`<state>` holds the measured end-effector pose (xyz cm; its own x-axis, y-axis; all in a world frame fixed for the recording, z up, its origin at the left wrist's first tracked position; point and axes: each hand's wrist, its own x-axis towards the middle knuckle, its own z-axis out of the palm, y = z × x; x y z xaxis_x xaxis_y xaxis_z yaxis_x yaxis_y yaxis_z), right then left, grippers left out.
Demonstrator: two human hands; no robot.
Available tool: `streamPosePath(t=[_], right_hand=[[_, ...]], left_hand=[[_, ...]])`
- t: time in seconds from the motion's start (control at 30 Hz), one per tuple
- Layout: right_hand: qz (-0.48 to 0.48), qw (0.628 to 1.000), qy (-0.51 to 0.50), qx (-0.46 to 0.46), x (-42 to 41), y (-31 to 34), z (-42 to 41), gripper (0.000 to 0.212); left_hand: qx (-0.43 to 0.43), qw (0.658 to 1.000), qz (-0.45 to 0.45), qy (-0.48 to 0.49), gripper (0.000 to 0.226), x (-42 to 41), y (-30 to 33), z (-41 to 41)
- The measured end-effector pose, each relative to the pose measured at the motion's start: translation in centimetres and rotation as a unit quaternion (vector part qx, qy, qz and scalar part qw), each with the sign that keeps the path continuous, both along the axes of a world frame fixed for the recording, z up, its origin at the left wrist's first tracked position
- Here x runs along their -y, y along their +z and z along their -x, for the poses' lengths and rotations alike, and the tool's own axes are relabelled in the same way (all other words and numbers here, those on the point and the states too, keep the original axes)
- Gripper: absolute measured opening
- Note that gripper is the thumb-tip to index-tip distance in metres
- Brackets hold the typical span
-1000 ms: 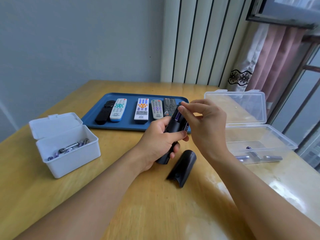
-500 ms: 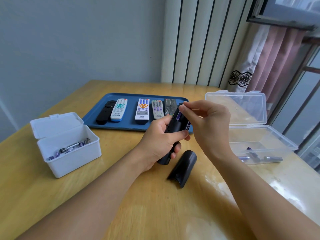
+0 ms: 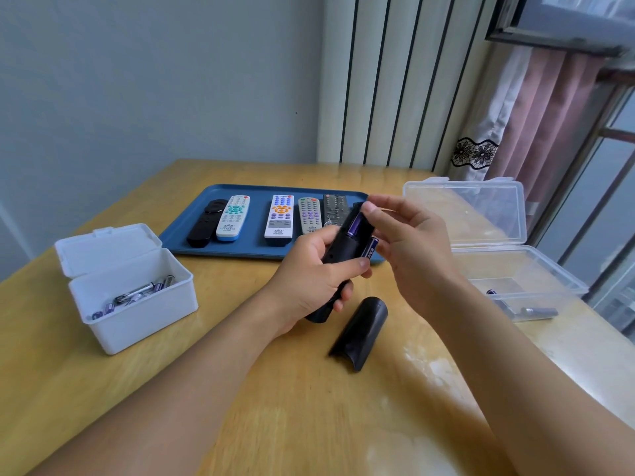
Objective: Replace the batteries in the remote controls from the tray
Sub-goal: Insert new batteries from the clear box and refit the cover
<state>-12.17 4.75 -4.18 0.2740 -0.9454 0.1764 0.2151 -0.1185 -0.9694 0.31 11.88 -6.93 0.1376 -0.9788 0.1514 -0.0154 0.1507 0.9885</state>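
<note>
Your right hand pinches a purple battery at the open bay of the black remote, which your left hand grips. Remote and battery both run lengthwise away from you, the battery on its right edge.

Left hand fingers curled gripping; right hand fingers pinching.

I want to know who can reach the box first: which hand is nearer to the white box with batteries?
Left. The left hand grips the black remote just right of the white box; the right hand is farther right.
</note>
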Motion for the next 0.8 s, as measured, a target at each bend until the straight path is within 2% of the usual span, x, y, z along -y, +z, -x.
streamPosePath(t=[0.07,0.17,0.23,0.3,0.43,0.63,0.8], right_hand=[[0.04,0.999,-0.001,-0.037,-0.1,0.1,0.0,0.018],[0.085,0.986,0.025,-0.141,-0.1,0.6,0.4,0.013],[0.104,0.972,0.063,-0.199,-0.2,0.6,0.7,0.02],[0.133,0.964,0.074,-0.219,-0.4,0.4,0.8,0.024],[0.132,0.974,0.073,-0.166,-0.3,0.5,0.9,0.012],[0.149,0.976,0.082,-0.132,-0.3,0.3,1.1,0.014],[0.053,0.996,0.064,-0.03,-0.2,0.3,0.9,0.011]], left_hand=[[-0.034,0.999,-0.011,0.013,0.024,0.1,0.1,-0.1],[-0.101,0.994,-0.02,0.043,0.022,0.3,0.2,-0.6],[-0.129,0.99,-0.024,0.056,0.022,0.4,0.2,-1.0],[-0.138,0.988,-0.029,0.056,0.023,0.5,0.1,-1.2],[-0.132,0.99,-0.024,0.043,0.028,0.5,-0.1,-1.0],[-0.122,0.991,-0.016,0.054,0.03,0.6,-0.2,-1.0],[-0.111,0.993,0.017,0.033,0.033,0.4,0.1,-0.9]])
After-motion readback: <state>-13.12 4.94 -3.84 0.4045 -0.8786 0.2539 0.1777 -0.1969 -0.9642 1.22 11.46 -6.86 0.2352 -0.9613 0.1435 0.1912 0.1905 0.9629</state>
